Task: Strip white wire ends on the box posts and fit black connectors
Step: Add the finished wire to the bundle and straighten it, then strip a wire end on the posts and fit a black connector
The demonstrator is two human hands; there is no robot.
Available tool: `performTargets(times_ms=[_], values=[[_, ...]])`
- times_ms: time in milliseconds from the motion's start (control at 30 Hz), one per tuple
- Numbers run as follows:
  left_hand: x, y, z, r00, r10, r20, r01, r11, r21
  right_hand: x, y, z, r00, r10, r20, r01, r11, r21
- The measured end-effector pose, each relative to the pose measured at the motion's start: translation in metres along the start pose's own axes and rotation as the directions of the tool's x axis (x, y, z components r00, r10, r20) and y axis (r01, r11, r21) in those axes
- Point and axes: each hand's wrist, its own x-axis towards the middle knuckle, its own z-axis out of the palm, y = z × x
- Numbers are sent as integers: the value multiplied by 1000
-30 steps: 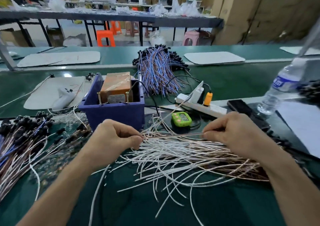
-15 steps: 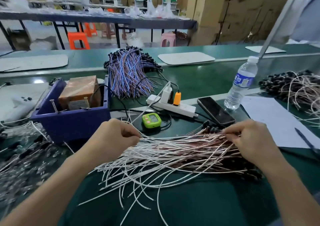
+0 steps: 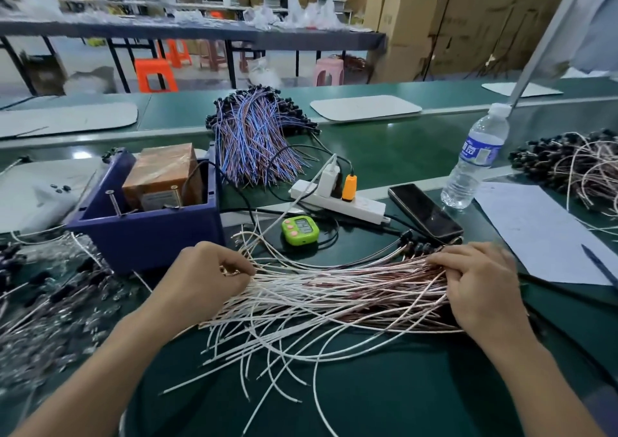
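head view: the white wires [image 3: 334,286] lie bundled on the green table [image 3: 401,386], long axis left to right, with black connectors [image 3: 418,247] at the right end and loose ends fanning left. the left hand [image 3: 204,276] pinches wire ends. the right hand [image 3: 481,289] curls its fingers over the connector end. the water bottle [image 3: 478,159] label is too blurred to read.

Left hand [image 3: 207,277] curled, grip pinched at fingertips; right hand [image 3: 481,286] palm-down, fingers bent; forearms angled inward.

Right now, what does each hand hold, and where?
Left hand pinches white wires near their left ends. Right hand lies on their right ends; grip unclear.
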Motion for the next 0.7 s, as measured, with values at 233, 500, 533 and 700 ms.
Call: performTargets(times_ms=[233,500,533,700], values=[[-17,-2,-13,997,43,-58,-46,998,-45,-10,-77,13,996,-48,71,31,973,228],[-53,-26,-43,993,51,-103,-58,996,-72,-25,-235,45,858,-387,338,153,820,551],[-60,-33,-50,992,33,-126,-41,997,-64,-26,-252,49,830,-426,360,166,805,569],[-95,-78,-91,954,-154,-259,147,988,-49,-31,-326,67,695,-530,485,173,778,603]])
